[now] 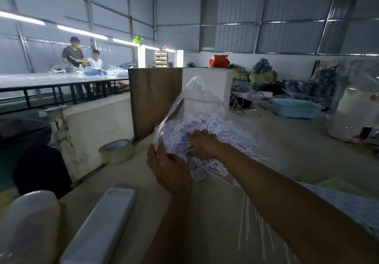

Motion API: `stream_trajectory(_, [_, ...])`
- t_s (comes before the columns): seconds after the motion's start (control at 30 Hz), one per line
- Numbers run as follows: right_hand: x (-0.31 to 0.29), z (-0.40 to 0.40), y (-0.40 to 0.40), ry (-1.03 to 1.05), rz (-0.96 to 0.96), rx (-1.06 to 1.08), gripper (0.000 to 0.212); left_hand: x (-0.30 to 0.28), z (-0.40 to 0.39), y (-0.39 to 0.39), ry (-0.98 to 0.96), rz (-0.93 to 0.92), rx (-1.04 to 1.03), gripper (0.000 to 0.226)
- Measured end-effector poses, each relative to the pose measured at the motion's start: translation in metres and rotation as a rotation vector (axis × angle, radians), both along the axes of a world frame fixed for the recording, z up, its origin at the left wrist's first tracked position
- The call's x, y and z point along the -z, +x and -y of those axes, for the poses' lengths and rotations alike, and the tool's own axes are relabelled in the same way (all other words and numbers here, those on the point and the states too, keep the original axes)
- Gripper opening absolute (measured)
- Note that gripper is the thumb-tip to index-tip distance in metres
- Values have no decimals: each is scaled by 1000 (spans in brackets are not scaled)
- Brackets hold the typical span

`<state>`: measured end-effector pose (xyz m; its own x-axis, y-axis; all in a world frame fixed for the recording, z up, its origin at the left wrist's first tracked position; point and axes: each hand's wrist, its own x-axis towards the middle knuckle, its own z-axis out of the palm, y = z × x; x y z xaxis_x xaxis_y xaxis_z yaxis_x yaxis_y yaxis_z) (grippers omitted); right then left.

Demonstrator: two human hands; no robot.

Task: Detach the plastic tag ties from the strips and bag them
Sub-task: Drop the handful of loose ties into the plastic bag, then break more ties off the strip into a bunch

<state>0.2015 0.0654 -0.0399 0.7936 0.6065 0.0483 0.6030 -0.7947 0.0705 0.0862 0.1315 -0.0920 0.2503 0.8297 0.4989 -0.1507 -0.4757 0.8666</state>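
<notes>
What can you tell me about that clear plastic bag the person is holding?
The clear plastic bag is thin, see-through film, crumpled and rising to a peak. Its mouth faces the person. It holds a heap of white tag ties, some spilling out at the mouth. The left hand grips its near edge, and the right hand reaches inside onto the ties. It sits over a pale worktable.
</notes>
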Motion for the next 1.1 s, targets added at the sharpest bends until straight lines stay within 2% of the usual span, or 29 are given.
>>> stream_trajectory(0.17, [13,35,-15,134,17,-63,77,5,-4,5,98,-74,35,65])
stream_trajectory(0.33, [12,68,-25,210,183,-153,74,5,-7,-2,159,-109,-15,69])
stream_trajectory(0.43, [11,91,-44,333,205,-224,67,0,-1,-8,307,-93,-69,71])
stream_trajectory(0.53, [21,139,-82,433,141,-277,47,-11,18,-14,553,-43,-49,69])
stream_trajectory(0.63, [34,212,-124,441,107,-220,31,-21,57,-21,825,48,104,57])
stream_trajectory(0.7, [33,262,-149,422,97,-87,25,-23,95,-26,940,132,343,52])
stream_trajectory(0.77, [26,309,-166,472,106,31,19,-19,134,-33,1043,138,621,48])
stream_trajectory(0.83, [20,351,-176,522,131,150,21,-8,165,-40,1136,34,800,43])
stream_trajectory(0.97, [48,405,-189,453,76,358,42,23,184,-41,1223,-380,996,47])
stream_trajectory(1.03, [66,413,-193,402,32,380,43,29,183,-41,1262,-433,1042,43])
stream_trajectory(1.1, [69,414,-194,426,34,385,34,27,181,-42,1238,-431,1051,38])
